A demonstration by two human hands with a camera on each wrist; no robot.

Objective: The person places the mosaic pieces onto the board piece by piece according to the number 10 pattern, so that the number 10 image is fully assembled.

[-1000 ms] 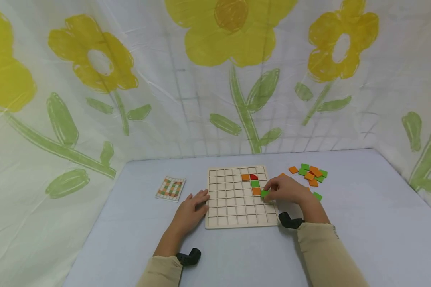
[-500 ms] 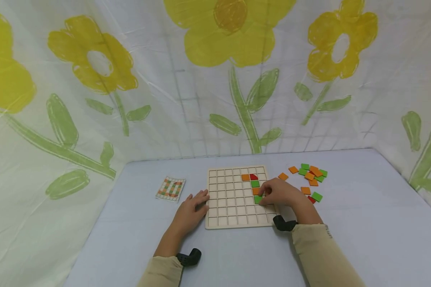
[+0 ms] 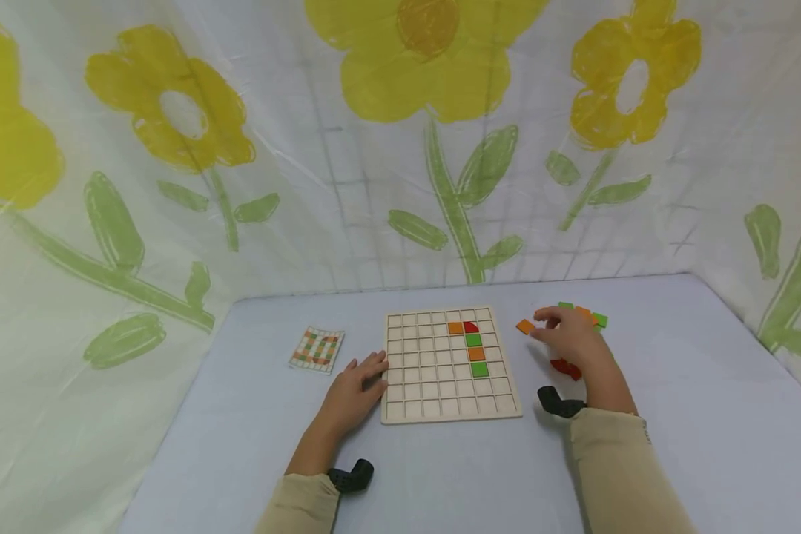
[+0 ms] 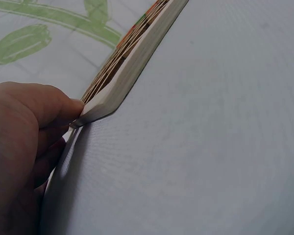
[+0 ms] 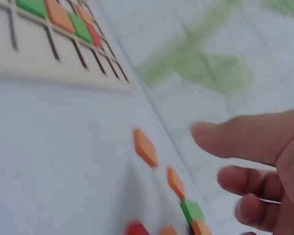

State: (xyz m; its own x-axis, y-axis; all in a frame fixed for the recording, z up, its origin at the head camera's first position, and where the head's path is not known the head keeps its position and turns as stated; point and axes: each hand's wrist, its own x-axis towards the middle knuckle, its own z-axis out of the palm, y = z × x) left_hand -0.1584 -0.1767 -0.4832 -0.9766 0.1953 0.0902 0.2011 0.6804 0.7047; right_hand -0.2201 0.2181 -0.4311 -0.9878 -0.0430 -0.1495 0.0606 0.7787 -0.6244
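Note:
A wooden grid board (image 3: 427,386) lies flat on the table. Its right columns hold an orange tile (image 3: 455,328), a red piece (image 3: 471,327), then green (image 3: 473,340), orange (image 3: 476,354) and green (image 3: 479,368) tiles running down. My left hand (image 3: 372,369) rests against the board's left edge (image 4: 132,63), fingertips touching it. My right hand (image 3: 549,324) hovers over the loose tiles to the right of the board, fingers relaxed and holding nothing (image 5: 225,161). An orange tile (image 3: 524,326) lies just left of its fingertips.
Loose orange (image 5: 145,147) and green (image 3: 599,320) tiles lie right of the board, with a red piece (image 3: 566,368) under my wrist. A checked pattern card (image 3: 317,349) lies left of the board. Flower-printed sheets wall in the table on three sides.
My right hand set the green tile into the board below the orange one, let go, and moved right and away to the loose tiles. The left hand stayed put.

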